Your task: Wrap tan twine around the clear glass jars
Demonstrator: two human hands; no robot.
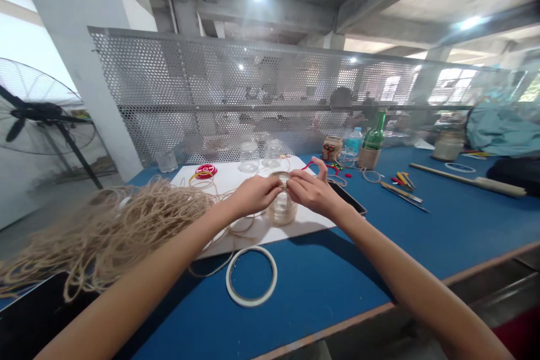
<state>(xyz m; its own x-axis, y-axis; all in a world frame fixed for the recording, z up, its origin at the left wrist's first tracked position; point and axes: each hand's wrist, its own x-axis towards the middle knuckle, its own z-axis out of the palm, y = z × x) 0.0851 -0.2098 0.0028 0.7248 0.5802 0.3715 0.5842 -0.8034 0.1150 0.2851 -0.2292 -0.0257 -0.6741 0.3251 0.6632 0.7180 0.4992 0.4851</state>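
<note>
- left hand (253,196) and right hand (312,194) together, fingers clamped on the rim of an upright glass jar (281,209)
- jar stands between them on a white board (236,177)
- heap of jute twine (105,230) left of the left hand
- ring of white tape (251,275) below the hands

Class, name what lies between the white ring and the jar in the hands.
The head view shows the white board there, with loose twine across it.

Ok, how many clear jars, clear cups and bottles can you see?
Clear glass jars: 3
Clear glass cup: 1
Green glass bottle: 1
Clear plastic water bottle: 1
Total: 6
</note>
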